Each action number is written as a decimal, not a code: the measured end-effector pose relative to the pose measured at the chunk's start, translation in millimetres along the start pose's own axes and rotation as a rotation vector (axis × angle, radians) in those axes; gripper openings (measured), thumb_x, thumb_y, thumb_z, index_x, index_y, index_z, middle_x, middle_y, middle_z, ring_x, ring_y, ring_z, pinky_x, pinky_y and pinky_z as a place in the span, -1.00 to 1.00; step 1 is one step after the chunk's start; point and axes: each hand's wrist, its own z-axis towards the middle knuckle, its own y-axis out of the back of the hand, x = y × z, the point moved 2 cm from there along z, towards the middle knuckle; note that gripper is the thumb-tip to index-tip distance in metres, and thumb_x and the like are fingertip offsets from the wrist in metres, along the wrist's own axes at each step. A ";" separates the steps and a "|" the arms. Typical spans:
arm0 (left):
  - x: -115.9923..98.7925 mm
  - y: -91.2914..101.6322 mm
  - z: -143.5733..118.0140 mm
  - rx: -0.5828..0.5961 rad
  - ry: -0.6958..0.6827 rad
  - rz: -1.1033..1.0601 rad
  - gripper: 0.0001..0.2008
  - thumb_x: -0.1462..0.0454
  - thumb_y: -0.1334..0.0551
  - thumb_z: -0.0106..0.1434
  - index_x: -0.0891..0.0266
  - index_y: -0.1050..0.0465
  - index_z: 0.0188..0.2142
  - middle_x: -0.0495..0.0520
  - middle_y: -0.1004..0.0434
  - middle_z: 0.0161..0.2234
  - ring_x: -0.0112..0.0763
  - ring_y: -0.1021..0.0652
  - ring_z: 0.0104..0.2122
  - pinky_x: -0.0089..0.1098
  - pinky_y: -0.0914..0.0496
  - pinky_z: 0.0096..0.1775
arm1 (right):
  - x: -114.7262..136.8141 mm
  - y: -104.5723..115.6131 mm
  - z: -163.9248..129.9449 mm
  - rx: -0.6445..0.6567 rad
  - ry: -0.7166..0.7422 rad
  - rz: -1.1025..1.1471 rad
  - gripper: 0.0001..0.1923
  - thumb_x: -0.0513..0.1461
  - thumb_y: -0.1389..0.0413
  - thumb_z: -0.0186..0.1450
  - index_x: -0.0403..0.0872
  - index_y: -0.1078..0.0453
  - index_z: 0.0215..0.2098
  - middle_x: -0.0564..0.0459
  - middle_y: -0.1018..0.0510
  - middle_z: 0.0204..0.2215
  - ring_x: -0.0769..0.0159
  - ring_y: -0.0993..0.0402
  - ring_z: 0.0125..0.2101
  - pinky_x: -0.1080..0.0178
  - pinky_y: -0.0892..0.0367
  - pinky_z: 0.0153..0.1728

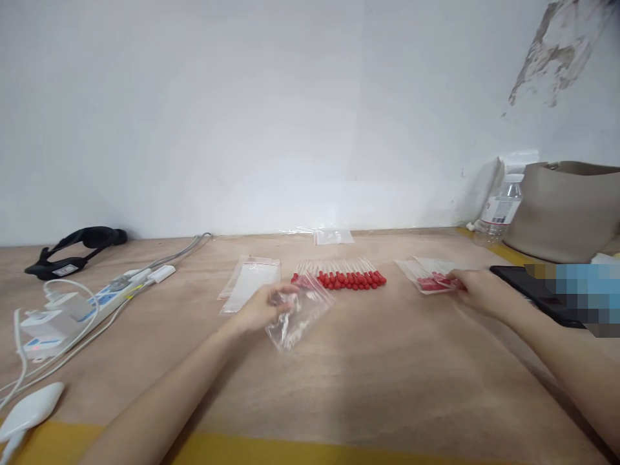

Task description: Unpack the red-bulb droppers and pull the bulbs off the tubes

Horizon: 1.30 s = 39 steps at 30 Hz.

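Note:
My left hand (261, 308) pinches a clear plastic bag (307, 316), held tilted just above the table; I make out nothing inside it. Behind that bag lies a row of thin pale sticks with rounded red heads (356, 280), heads toward me. To the left is a small stack of flat clear bags (252, 284). On the right, the closed fingers of my right hand (472, 287) are at the edge of clear bags with red-headed sticks (426, 279) inside. These bags overlap, so their number is unclear.
Another clear bag (335, 237) lies by the wall. At left are a power strip (109, 300) with chargers and cables, a black headband-like device (77, 248) and a white device (31, 410). At right stand a bottle (502, 210), a beige container (562, 206) and a black phone (527, 290).

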 end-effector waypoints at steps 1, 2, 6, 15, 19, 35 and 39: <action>3.1 10.7 2.1 -0.126 0.019 -0.010 -0.60 0.13 -0.25 -0.03 0.23 -0.40 -0.17 0.07 -0.46 -0.19 -0.41 -0.46 -0.41 -0.40 -0.35 -0.37 | 0.6 2.1 0.3 0.078 0.020 -0.049 -0.92 -0.27 -0.06 0.04 -0.03 -0.40 -0.49 -0.05 -0.50 -0.54 0.18 -0.40 -0.49 0.27 -0.09 -0.51; 8.6 21.9 4.4 -0.254 0.043 -0.007 -0.55 0.11 -0.26 -0.04 0.25 -0.38 -0.14 0.09 -0.45 -0.16 -0.41 -0.46 -0.41 -0.39 -0.35 -0.38 | 0.8 5.2 0.3 0.121 0.032 -0.078 -0.90 -0.25 -0.04 0.08 -0.03 -0.40 -0.48 -0.06 -0.51 -0.52 0.18 -0.40 -0.48 0.26 -0.09 -0.51; 47.5 58.4 14.0 -0.511 0.161 0.159 -0.51 0.12 -0.23 -0.02 0.28 -0.35 -0.09 0.15 -0.42 -0.10 -0.30 -0.47 -0.28 -0.34 -0.37 -0.27 | 0.8 17.0 -0.4 0.115 0.063 -0.075 -0.84 -0.19 -0.02 0.13 -0.03 -0.43 -0.50 -0.03 -0.49 -0.46 0.23 -0.37 -0.46 0.27 -0.08 -0.49; 57.6 52.9 11.8 -0.444 0.140 0.983 -0.62 0.10 -0.05 0.16 0.09 -0.35 -0.05 0.19 -0.16 0.10 -0.04 -0.16 0.10 0.03 -0.01 0.05 | -8.4 11.4 -2.9 0.315 -0.139 0.420 -0.72 -0.02 -0.18 -0.04 -0.07 -0.41 -0.63 0.07 -0.40 -0.64 0.37 -0.26 -0.58 0.32 -0.08 -0.55; 62.4 43.7 14.4 -0.086 0.204 0.940 -0.45 -0.06 0.15 0.21 0.00 -0.04 0.15 0.14 0.02 0.19 -0.04 -0.04 0.16 0.12 0.09 0.04 | -14.9 7.7 -4.8 0.397 -0.196 0.665 -0.61 0.06 -0.17 -0.07 -0.12 -0.41 -0.60 0.06 -0.39 -0.64 0.39 -0.23 -0.58 0.34 -0.10 -0.54; 23.9 13.4 2.5 -0.468 -0.458 0.855 -0.76 0.17 -0.04 0.22 0.15 -0.41 -0.22 0.09 -0.40 -0.14 -0.26 -0.33 -0.06 -0.17 -0.05 0.05 | 4.9 19.6 -1.5 0.124 0.377 0.157 -0.74 -0.17 0.09 0.21 0.03 -0.45 -0.35 -0.01 -0.51 -0.40 0.24 -0.37 -0.33 0.23 -0.13 -0.32; 11.8 -20.2 -3.6 -0.300 -0.559 0.736 -0.78 0.19 -0.06 0.22 0.13 -0.42 -0.21 0.07 -0.40 -0.15 -0.29 -0.35 -0.10 -0.21 -0.15 -0.02 | 9.3 22.7 -3.8 -0.009 0.228 0.117 -0.85 -0.15 -0.03 0.12 0.02 -0.41 -0.48 0.08 -0.51 -0.46 0.30 -0.37 -0.40 0.28 -0.13 -0.35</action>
